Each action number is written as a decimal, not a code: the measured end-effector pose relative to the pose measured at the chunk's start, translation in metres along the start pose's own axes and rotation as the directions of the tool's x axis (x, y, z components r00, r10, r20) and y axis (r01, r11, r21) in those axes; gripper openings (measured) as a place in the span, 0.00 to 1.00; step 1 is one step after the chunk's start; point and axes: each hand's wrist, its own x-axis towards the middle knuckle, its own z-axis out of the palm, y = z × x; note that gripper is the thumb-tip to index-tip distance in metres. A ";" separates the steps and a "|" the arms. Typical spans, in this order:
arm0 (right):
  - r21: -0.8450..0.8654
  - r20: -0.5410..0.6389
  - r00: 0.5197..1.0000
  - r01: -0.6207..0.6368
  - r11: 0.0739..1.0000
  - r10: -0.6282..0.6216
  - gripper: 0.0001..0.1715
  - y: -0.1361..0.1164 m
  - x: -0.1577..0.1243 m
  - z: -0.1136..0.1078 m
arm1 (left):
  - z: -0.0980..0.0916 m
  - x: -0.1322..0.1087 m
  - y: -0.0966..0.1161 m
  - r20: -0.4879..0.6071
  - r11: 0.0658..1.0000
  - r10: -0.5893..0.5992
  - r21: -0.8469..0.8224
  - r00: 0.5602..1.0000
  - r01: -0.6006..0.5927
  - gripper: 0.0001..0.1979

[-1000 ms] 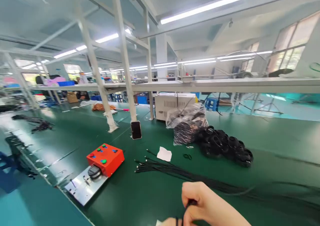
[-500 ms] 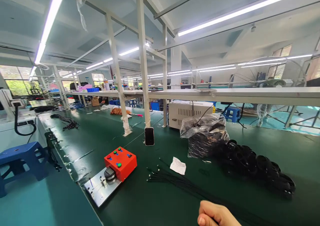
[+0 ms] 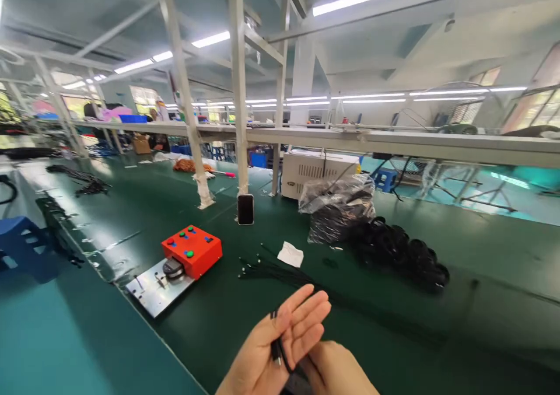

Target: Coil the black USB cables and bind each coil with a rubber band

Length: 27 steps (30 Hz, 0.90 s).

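Note:
My left hand (image 3: 284,345) is palm up in the lower middle, fingers stretched out, its thumb holding a looped black cable (image 3: 277,348) against the palm. A small metal connector tip shows on the cable. My right hand (image 3: 339,369) is curled close beside it, at the lower right, with black cable between the two hands; its fingertips are partly hidden. Beyond the hands, a bundle of thin black cables (image 3: 280,273) with metal tips lies on the green table (image 3: 210,336). A white paper slip (image 3: 290,254) is at the bundle's far side.
A red box with green buttons (image 3: 192,249) stands at left, joined to a metal plate with a dial gauge (image 3: 174,268). A phone (image 3: 245,209) leans on a post. Behind at right are coiled black cables (image 3: 402,252), a plastic-wrapped bundle (image 3: 336,208) and a beige machine (image 3: 301,173).
My left hand has come into view with black cable in it. My right hand has moved left to meet it. The view has tilted down and shifted right.

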 end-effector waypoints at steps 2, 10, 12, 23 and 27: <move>-0.155 -0.011 0.999 -0.039 0.987 0.038 0.17 -0.003 0.002 -0.003 | 0.005 -0.002 0.002 -0.005 0.997 -0.068 -0.030 0.998 0.068 0.20; -0.373 0.185 0.982 0.089 0.923 -0.020 0.10 -0.017 -0.009 -0.024 | 0.004 0.001 -0.007 -0.207 0.994 -0.096 0.028 0.974 0.104 0.19; -0.452 0.217 0.976 0.089 0.888 0.013 0.09 -0.020 -0.015 -0.025 | 0.001 0.004 -0.011 -0.250 0.997 -0.046 0.047 0.967 0.059 0.19; -0.483 0.185 0.971 0.223 0.847 -0.150 0.08 -0.018 -0.030 -0.052 | -0.010 0.008 -0.021 -0.480 0.969 0.013 0.223 0.877 0.108 0.21; -0.280 0.104 0.955 0.296 0.913 -0.277 0.04 -0.008 -0.027 -0.079 | -0.011 0.004 -0.020 -0.419 0.930 -0.148 0.250 0.896 0.271 0.18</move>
